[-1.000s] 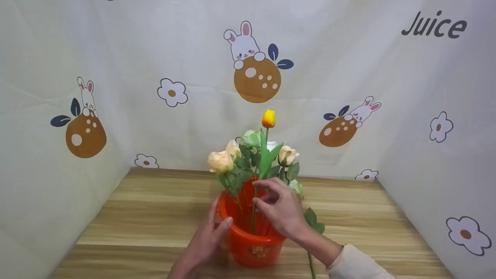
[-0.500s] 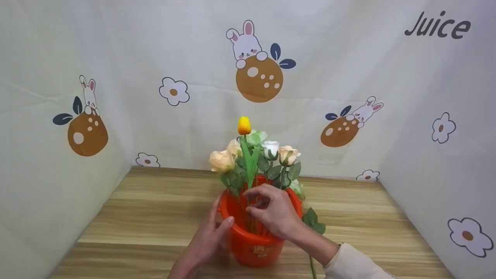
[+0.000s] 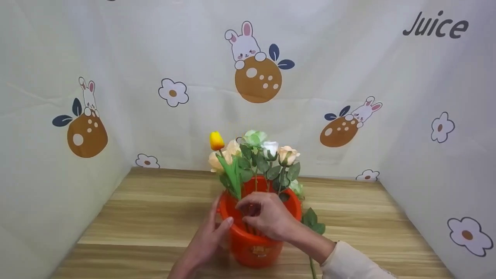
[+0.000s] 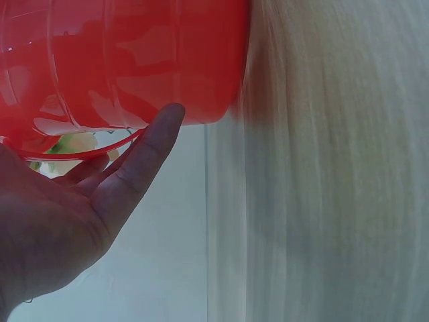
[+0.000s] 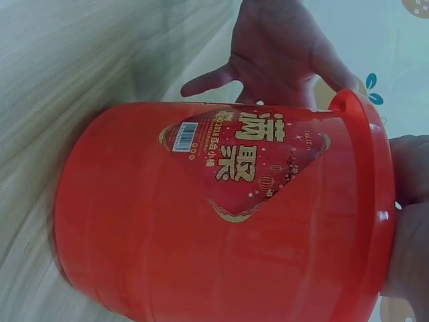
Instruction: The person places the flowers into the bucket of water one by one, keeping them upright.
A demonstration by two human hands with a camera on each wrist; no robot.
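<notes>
A red plastic bucket (image 3: 255,252) stands upright on the table, with several artificial roses in it, among them a white rose (image 3: 270,150) and a peach rose (image 3: 288,155). My right hand (image 3: 269,217) reaches over the rim, thumb and index finger pinching the stem of a yellow-orange tulip (image 3: 216,141). The tulip leans left in front of the peach roses; its lower stem is hidden in the bucket. My left hand (image 3: 207,238) rests against the bucket's left side. In the left wrist view, its extended fingers (image 4: 144,161) lie along the wall by the thin red handle (image 4: 74,155).
Right of the bucket, a leafy green stem (image 3: 312,252) lies on the wood-grain table (image 3: 135,221), and a pale green flower (image 3: 296,188) shows beside the rim. Printed cloth walls (image 3: 201,128) enclose the table at the back and both sides.
The tulip has moved left and down, tilting from upright to leaning left. My right hand has shifted left and lower into the bucket's mouth. My left hand and the bucket stay in place.
</notes>
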